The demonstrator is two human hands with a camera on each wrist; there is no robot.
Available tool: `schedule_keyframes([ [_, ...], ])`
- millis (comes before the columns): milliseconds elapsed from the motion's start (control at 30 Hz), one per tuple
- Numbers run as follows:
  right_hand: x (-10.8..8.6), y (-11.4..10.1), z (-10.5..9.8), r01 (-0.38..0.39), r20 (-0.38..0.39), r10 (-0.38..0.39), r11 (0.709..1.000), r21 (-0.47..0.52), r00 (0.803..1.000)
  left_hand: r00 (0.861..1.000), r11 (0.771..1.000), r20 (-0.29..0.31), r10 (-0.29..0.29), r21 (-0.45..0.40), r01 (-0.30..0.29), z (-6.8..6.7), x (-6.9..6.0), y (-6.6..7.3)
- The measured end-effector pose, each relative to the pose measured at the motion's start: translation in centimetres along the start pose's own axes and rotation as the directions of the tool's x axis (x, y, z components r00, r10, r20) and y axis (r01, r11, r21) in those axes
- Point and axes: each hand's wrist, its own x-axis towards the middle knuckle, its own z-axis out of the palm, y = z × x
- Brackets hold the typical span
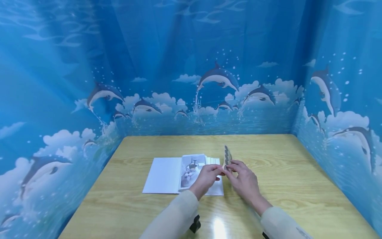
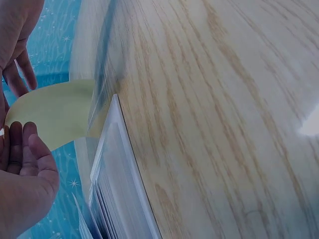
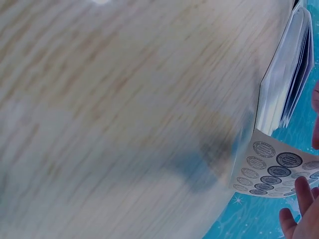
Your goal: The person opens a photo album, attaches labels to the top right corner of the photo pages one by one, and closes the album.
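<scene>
The wood-grained desk (image 1: 292, 172) is gleaming, smooth and glossy; the sticker sheet (image 3: 271, 169) is looking like paper, the backdrop (image 1: 161, 49) perhaps like cloth.

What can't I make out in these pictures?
Wording on the sticker sheet: too small, right wrist view.
The sticker sheet's printed side: turned away, left wrist view.
The book's right side: partly covered by the left hand, head view.
Much of the right hand: cut off by the right edge, right wrist view.
</scene>
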Motion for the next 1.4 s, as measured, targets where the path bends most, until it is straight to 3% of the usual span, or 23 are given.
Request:
schedule_keyframes([
  [267, 0.09, -0.22, 0.13, 0.021, -0.028, -0.021, 1.000, -0.003, 0.999, 0.999, 1.000, 0.032, -0.023, 0.002, 0.023, -0.14, -0.16, 0.22],
  [700, 0.03, -0.42, 0.44, 0.083, -0.067, -0.084, 0.996, -0.021, 0.994, 1.000, 0.995, 0.010, -0.003, 0.101, 0.002, -0.11, -0.21, 0.62],
  [1000, 0.18, -0.65, 0.74, 0.092, -0.061, -0.096, 0.994, -0.063, 0.994, 0.997, 0.984, -0.014, 0.073, 0.164, -0.069, -0.07, -0.35, 0.50],
  [1200, 0.09, -0.76, 0.57, 0.057, -0.084, -0.061, 0.997, -0.050, 0.995, 0.994, 0.978, -0.024, 0.103, 0.187, -0.097, 0.02, -0.23, 0.21],
  [1400, 0.12, -0.90, 0.32, -0.015, -0.080, 0.012, 0.999, -0.029, 0.997, 0.997, 0.975, -0.019, 0.073, 0.213, -0.067, -0.14, -0.20, 0.23],
])
